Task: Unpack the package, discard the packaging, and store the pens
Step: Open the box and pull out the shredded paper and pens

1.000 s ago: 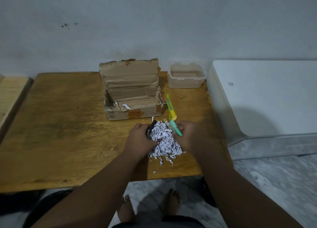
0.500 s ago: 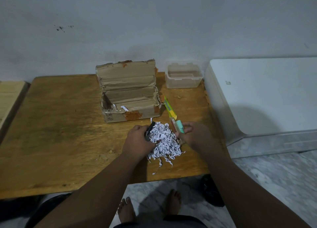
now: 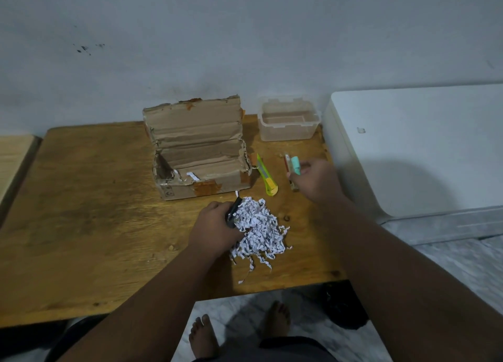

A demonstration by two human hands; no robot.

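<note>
An opened, torn cardboard box (image 3: 196, 155) stands at the back middle of the wooden table (image 3: 81, 212). In front of it lies a heap of shredded white paper (image 3: 258, 231). My left hand (image 3: 215, 228) grips the heap's left side together with a dark pen (image 3: 233, 212). My right hand (image 3: 313, 180) is off to the right, closed around a mint-green pen (image 3: 296, 166) and a red-and-white pen (image 3: 287, 163). A clear plastic container (image 3: 288, 122) sits empty at the back right.
A yellow-green utility knife (image 3: 266, 179) lies between the box and my right hand. A white appliance (image 3: 419, 144) borders the table's right edge. My bare feet (image 3: 206, 337) and a dark shoe (image 3: 343, 310) are on the marble floor below.
My right hand has pulled away from the shredded paper, up and to the right, carrying the pens. My left hand has stayed on the heap.
</note>
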